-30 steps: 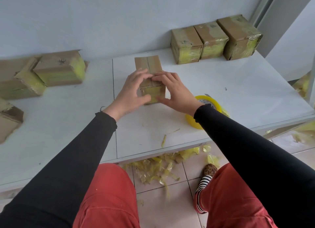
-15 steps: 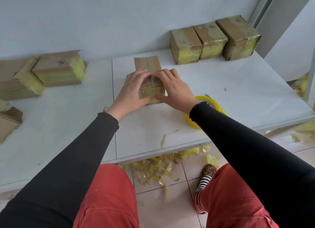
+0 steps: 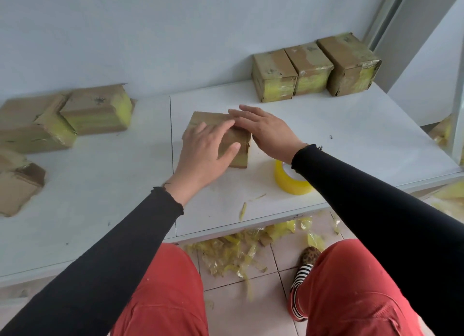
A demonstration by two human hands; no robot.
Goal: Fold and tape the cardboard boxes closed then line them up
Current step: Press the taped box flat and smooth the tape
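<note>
Left hand (image 3: 206, 149) flat on cardboard box (image 3: 236, 147), fingers spread, right hand (image 3: 266, 129) fingers straight, pressing its top, tape roll (image 3: 288, 180) under right wrist

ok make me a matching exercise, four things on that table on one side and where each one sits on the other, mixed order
Things:
1. roll of yellow tape
2. row of three taped boxes
3. box under both hands
4. pile of boxes

Places:
A. far right, against the wall
B. left side of the table
C. middle of the table
D. near edge, under the right forearm

Pairs: 1-D, 2-A, 3-C, 4-B
</note>
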